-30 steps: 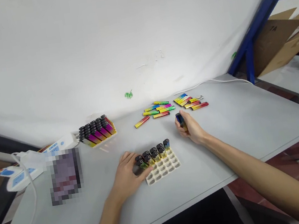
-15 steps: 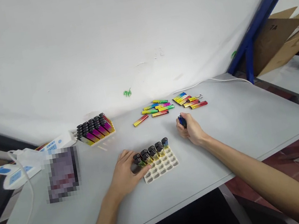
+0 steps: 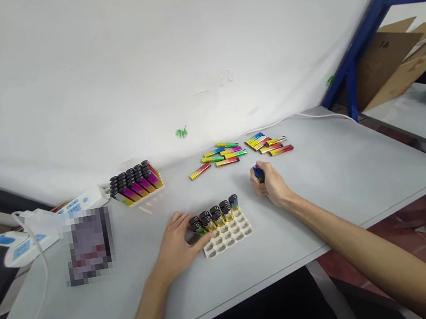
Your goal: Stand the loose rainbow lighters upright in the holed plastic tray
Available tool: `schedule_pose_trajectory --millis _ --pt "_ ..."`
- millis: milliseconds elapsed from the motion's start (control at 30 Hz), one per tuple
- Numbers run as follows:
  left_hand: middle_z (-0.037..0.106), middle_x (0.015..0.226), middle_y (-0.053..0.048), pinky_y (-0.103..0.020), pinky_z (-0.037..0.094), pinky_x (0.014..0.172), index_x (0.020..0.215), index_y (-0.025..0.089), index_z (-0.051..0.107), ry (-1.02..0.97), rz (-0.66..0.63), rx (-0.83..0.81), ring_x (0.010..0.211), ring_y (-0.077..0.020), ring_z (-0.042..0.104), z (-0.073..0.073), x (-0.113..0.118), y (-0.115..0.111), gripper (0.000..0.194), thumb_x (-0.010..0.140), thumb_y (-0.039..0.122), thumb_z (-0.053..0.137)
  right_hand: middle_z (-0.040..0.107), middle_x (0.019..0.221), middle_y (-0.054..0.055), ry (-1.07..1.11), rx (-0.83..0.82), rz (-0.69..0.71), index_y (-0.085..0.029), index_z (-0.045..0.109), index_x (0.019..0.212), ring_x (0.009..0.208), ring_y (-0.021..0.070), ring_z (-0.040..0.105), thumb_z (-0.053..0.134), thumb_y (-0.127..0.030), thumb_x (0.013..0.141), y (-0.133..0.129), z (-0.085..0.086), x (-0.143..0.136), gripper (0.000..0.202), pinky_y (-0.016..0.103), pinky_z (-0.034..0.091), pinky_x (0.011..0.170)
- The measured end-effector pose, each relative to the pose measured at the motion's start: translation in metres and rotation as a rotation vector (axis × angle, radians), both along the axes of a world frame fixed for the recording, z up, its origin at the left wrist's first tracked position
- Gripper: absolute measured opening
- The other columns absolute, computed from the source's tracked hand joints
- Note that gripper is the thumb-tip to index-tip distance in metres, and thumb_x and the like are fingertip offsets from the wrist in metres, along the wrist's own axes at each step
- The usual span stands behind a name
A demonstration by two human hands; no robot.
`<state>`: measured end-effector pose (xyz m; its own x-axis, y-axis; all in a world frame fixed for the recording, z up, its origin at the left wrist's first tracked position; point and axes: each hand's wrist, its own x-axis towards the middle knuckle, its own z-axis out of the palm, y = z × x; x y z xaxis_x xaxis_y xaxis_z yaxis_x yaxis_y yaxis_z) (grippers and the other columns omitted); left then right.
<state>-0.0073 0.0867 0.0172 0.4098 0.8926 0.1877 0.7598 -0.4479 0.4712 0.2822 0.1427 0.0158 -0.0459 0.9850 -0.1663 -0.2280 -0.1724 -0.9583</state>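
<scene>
In the head view, a white tray [image 3: 229, 238] with rows of oval holes stands on the table. Several lighters [image 3: 217, 217] are upright in its far rows, and the nearer holes hold nothing. My left hand [image 3: 177, 240] is closed round the tray's left end, thumb on the near side beside the lighters and fingers behind it. To the right of the tray, my right hand [image 3: 271, 182] is wrapped round a blue lighter [image 3: 258, 173], held upright; its lower part is hidden in the fingers.
Loose coloured lighters [image 3: 222, 155] lie near the wall, with another pile [image 3: 269, 144] right of them. A full tray of lighters [image 3: 136, 185] stands at the left, beside power strips [image 3: 78, 205] and a blurred-out object [image 3: 89, 246]. Cardboard boxes [image 3: 391, 61] sit beyond the blue frame [image 3: 362, 28].
The camera view has shifted slightly. Both hands, the tray and the held lighter stay nearly as they were.
</scene>
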Motion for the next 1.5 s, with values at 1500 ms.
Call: schedule_pose_trajectory --millis 1500 --pt "0.064 0.088 -0.003 -0.039 0.047 0.082 0.096 0.020 0.061 -0.002 0.011 -0.014 0.091 -0.0237 0.053 0.003 0.001 0.000 0.029 0.082 0.044 0.068 0.068 0.085 0.003 -0.485 0.472 0.404 -0.021 0.059 0.078 0.076 0.0171 0.061 0.078 -0.042 0.075 -0.022 0.019 0.003 0.029 0.033 0.050 0.071"
